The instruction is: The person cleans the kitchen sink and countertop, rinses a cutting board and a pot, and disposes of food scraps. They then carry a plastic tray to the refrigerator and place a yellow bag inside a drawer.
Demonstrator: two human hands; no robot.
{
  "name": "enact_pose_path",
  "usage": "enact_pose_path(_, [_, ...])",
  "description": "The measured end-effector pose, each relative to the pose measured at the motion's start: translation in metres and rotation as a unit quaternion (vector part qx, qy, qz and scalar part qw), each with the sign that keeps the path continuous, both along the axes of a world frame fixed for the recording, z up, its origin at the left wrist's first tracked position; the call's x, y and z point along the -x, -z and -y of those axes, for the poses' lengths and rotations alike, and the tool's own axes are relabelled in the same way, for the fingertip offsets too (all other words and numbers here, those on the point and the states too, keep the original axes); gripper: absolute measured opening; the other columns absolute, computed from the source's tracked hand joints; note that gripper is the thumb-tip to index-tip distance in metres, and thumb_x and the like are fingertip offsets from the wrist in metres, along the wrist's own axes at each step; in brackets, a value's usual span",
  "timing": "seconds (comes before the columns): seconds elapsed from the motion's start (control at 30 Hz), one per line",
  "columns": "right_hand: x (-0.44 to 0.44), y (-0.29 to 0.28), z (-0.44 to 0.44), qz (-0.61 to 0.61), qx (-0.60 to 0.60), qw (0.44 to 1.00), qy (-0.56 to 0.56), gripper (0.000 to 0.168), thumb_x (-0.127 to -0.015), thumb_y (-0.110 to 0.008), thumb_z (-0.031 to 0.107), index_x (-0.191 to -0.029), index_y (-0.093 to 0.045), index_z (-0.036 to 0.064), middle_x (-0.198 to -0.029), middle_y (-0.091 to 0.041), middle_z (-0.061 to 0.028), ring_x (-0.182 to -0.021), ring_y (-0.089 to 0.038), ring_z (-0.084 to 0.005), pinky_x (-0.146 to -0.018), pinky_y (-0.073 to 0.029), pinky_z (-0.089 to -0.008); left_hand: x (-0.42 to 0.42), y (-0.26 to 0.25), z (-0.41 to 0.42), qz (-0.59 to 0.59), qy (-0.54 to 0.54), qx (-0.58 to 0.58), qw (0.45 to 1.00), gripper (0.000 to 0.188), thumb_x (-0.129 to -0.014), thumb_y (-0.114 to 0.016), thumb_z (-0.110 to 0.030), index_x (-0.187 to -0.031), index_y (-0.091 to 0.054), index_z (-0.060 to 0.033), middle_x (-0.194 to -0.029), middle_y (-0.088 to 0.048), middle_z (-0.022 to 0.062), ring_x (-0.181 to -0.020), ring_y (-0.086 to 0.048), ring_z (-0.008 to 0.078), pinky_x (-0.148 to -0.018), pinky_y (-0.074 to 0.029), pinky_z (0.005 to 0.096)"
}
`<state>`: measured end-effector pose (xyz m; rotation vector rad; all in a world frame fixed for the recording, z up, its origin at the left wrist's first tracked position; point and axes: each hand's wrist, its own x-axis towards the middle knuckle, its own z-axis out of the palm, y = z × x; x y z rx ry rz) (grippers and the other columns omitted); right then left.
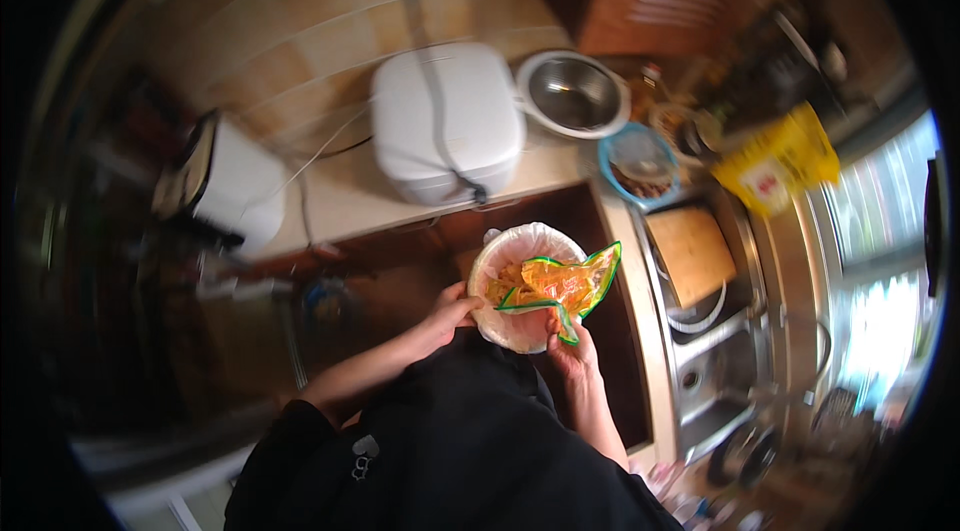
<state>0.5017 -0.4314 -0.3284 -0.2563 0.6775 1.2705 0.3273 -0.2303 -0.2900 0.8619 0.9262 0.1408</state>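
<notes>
A round white container [491,261], seemingly lined with a thin plastic bag, is held in front of my body. My left hand [450,315] grips its left rim, thumb on the near side. Between the fingers of my right hand [571,351] is the lower edge of a green-edged, partly see-through plastic package [566,285]. The package lies across the container's mouth and sticks out past its right rim. Yellow-orange pieces [508,280] show in the container beside the package; what they are I cannot tell.
A white rice cooker [450,111] and a pot-like steel bowl with white rim [574,92] stand on the counter. Right of them are a blue basin [606,163] and a yellow bag [776,160]. A wooden cutting board [691,253] lies over the sink [716,373]. A white appliance [244,186] stands left.
</notes>
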Motion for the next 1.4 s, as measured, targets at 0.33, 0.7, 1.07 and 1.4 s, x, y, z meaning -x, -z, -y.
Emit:
enact_pose_path(0.33, [0.067,0.006,-0.125,0.246,0.083,0.891,-0.373,0.03,-0.095,-0.05,0.01,-0.124,-0.052,0.004,-0.113,-0.062,-0.0088,-0.096,-0.063,-0.0192,-0.079,-0.055,-0.0308,0.152,0.027,0.03,-0.006,-0.272,-0.026,0.962,0.037,-0.08,-0.062,-0.013,-0.115,-0.056,-0.0041,-0.104,-0.065,0.0099,-0.096,-0.065,0.0213,-0.077,-0.057,0.039])
enact_pose_path(0.7, [0.24,0.082,-0.249,0.214,0.003,0.755,-0.619,0.043,-0.082,-0.057,-0.001,-0.124,-0.053,0.005,-0.12,-0.06,-0.0107,-0.107,-0.058,-0.0255,-0.093,-0.05,-0.0346,0.29,0.114,0.085,-0.095,-0.621,-0.061,0.775,0.041,-0.081,-0.061,-0.008,-0.121,-0.053,-0.0042,-0.104,-0.06,0.0096,-0.087,-0.064,0.0243,-0.069,-0.057,0.0381])
enact_pose_path(1.07, [0.478,0.188,-0.378,0.332,-0.018,0.659,-0.675,0.043,-0.089,-0.048,-0.004,-0.129,-0.044,0.01,-0.121,-0.056,-0.0089,-0.105,-0.06,-0.0245,-0.083,-0.054,-0.0369,0.432,0.187,0.067,-0.093,-0.772,0.18,0.603,0.038,-0.086,-0.062,-0.009,-0.122,-0.051,-0.0046,-0.109,-0.058,0.0108,-0.097,-0.061,0.0254,-0.077,-0.057,0.0404])
enact_pose_path(1.4, [0.61,0.416,-0.467,0.785,0.027,0.246,-0.568,0.065,-0.086,-0.043,-0.011,-0.145,-0.036,0.015,-0.146,-0.033,-0.0124,-0.12,-0.049,-0.0296,-0.089,-0.051,-0.0418,0.531,0.332,0.073,-0.182,-0.842,0.23,0.453,0.04,-0.086,-0.059,-0.005,-0.125,-0.049,-0.0039,-0.114,-0.056,0.0102,-0.097,-0.061,0.0239,-0.075,-0.056,0.0354])
